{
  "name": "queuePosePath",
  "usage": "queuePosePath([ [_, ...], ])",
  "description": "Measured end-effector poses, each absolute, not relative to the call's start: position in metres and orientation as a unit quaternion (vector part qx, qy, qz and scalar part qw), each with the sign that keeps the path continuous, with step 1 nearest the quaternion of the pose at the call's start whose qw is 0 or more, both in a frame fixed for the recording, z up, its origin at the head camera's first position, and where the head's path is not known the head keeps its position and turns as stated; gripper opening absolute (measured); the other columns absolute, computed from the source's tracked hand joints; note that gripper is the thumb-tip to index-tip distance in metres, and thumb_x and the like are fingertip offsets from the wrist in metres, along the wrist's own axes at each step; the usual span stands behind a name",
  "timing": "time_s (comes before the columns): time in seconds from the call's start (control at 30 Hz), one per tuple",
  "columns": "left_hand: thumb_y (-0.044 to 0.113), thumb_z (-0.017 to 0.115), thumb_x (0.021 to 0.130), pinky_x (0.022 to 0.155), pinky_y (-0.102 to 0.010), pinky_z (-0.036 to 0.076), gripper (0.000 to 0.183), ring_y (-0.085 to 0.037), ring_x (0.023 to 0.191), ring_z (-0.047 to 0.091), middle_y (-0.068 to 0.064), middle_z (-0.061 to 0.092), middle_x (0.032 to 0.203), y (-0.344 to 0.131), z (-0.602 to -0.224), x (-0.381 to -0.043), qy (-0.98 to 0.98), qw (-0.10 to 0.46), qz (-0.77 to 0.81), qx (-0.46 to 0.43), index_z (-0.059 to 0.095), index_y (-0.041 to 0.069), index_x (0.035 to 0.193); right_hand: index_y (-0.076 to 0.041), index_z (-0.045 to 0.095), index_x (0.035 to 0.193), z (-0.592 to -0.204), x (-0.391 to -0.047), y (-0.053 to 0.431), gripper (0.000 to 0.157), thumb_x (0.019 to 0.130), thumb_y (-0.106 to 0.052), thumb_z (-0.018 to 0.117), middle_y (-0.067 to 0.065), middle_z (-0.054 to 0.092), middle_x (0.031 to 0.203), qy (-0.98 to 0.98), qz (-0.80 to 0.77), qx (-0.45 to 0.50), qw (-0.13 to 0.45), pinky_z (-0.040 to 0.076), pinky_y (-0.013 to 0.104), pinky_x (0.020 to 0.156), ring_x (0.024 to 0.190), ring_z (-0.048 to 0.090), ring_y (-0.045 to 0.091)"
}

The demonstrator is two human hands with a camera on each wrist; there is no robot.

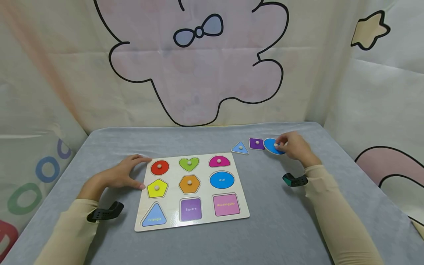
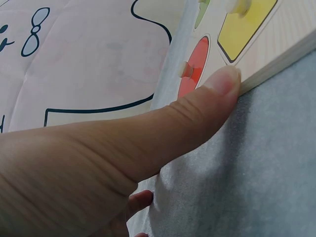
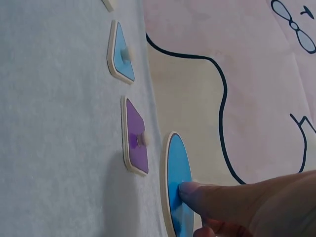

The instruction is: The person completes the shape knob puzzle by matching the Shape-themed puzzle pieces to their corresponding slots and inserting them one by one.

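My right hand (image 1: 295, 147) pinches the blue oval puzzle piece (image 3: 177, 173) by its knob at the far right of the table. In the right wrist view the oval stands off the cloth, near the purple square piece (image 3: 137, 136). A white puzzle board (image 1: 172, 204) lies mid-table, with red, green, magenta, yellow and orange knobbed pieces in its upper and middle recesses. Bare printed recesses show for oval (image 1: 222, 180), triangle, square and rectangle. My left hand (image 1: 120, 173) rests at the board's left edge with fingers spread. Its thumb (image 2: 217, 89) touches that edge beside the yellow pentagon (image 2: 247, 27).
Left of the oval lie the purple piece and a light blue triangle piece (image 1: 240, 148), just beyond the board's far right corner. A grey cloth covers the table (image 1: 212, 244). Printed curtains (image 1: 198, 81) hang behind it and at both sides.
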State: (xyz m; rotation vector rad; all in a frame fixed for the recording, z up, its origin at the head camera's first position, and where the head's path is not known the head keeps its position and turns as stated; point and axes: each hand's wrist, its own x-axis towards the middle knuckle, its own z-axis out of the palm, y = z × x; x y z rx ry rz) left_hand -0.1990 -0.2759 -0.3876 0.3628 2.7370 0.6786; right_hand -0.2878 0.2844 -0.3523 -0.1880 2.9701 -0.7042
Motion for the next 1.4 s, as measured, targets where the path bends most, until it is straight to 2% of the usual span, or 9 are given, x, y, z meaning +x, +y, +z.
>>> queuePosePath([
  [0.23, 0.039, 0.089, 0.073, 0.109, -0.078, 0.031, 0.097, -0.055, 0.139, 0.027, -0.032, 0.025, 0.157, -0.274, -0.387, -0.198, 0.952, 0.151, 0.233, 0.125, 0.041, 0.014, 0.153, 0.004, 0.069, 0.105, -0.357, -0.287, 0.274, 0.020, 0.097, -0.014, 0.068, 0.013, 0.058, 0.090, 0.955, -0.273, -0.113, 0.039, 0.044, 0.027, 0.063, 0.088, 0.052, 0.028],
  [0.43, 0.040, 0.089, 0.072, 0.108, -0.078, 0.031, 0.098, -0.055, 0.139, 0.026, -0.032, 0.024, 0.157, -0.274, -0.386, -0.197, 0.953, 0.151, 0.236, 0.120, 0.041, 0.014, 0.153, 0.003, 0.070, 0.101, -0.357, -0.286, 0.261, 0.017, 0.094, -0.012, 0.070, 0.006, 0.057, 0.082, 0.949, -0.278, -0.144, 0.031, 0.043, 0.027, 0.059, 0.083, 0.053, 0.025],
  [0.63, 0.039, 0.090, 0.072, 0.109, -0.078, 0.030, 0.097, -0.055, 0.139, 0.025, -0.032, 0.024, 0.157, -0.274, -0.385, -0.197, 0.952, 0.148, 0.236, 0.126, 0.042, 0.012, 0.152, 0.003, 0.071, 0.096, -0.354, -0.280, 0.248, 0.014, 0.093, -0.010, 0.072, 0.006, 0.056, 0.080, 0.938, -0.293, -0.184, 0.025, 0.042, 0.025, 0.057, 0.074, 0.051, 0.021],
  [0.8, 0.039, 0.090, 0.072, 0.109, -0.078, 0.031, 0.098, -0.054, 0.139, 0.025, -0.031, 0.024, 0.157, -0.275, -0.386, -0.198, 0.953, 0.148, 0.234, 0.126, 0.041, 0.013, 0.153, 0.003, 0.071, 0.093, -0.354, -0.275, 0.235, 0.011, 0.092, -0.008, 0.073, 0.005, 0.054, 0.078, 0.928, -0.306, -0.211, 0.024, 0.042, 0.023, 0.060, 0.076, 0.051, 0.021],
  [1.07, 0.039, 0.090, 0.072, 0.109, -0.078, 0.029, 0.098, -0.055, 0.139, 0.025, -0.031, 0.025, 0.157, -0.275, -0.386, -0.199, 0.951, 0.146, 0.239, 0.129, 0.041, 0.013, 0.153, 0.001, 0.074, 0.097, -0.362, -0.271, 0.215, 0.012, 0.092, -0.010, 0.074, 0.004, 0.053, 0.076, 0.928, -0.305, -0.212, 0.033, 0.040, 0.022, 0.058, 0.075, 0.050, 0.020],
  [1.4, 0.038, 0.090, 0.072, 0.109, -0.078, 0.031, 0.097, -0.054, 0.138, 0.026, -0.032, 0.025, 0.157, -0.274, -0.384, -0.197, 0.951, 0.149, 0.239, 0.131, 0.042, 0.012, 0.152, -0.001, 0.075, 0.100, -0.370, -0.265, 0.198, 0.012, 0.091, -0.009, 0.074, 0.007, 0.058, 0.082, 0.911, -0.331, -0.240, 0.060, 0.045, 0.022, 0.058, 0.073, 0.051, 0.019],
])
